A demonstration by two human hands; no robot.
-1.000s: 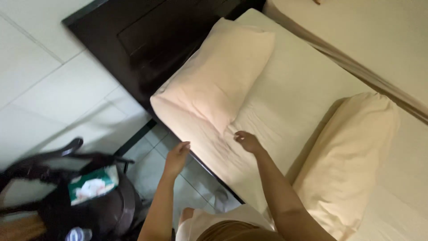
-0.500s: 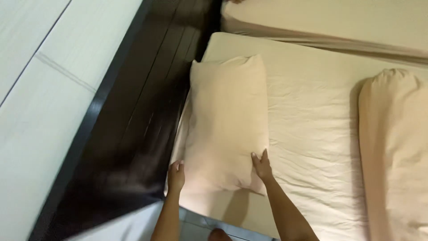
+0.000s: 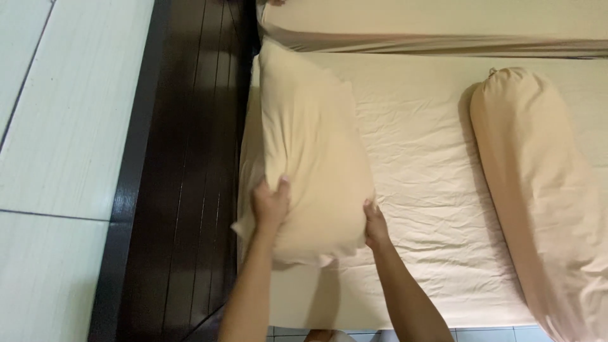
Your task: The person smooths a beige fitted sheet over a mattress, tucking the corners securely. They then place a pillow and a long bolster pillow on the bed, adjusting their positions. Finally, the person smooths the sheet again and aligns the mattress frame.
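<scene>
A cream pillow (image 3: 310,152) is seen left of centre in the frame, laid lengthwise on the cream mattress sheet (image 3: 424,177) beside the dark wooden headboard (image 3: 190,158). Its near end is gripped from both sides: the left hand (image 3: 271,204) is closed on the near left corner, fingers pressed into the fabric, and the right hand (image 3: 375,225) is clamped on the near right edge. A cream bolster (image 3: 538,190) lies at the right of the frame, well apart from the pillow. White floor tiles (image 3: 57,126) are visible at far left
</scene>
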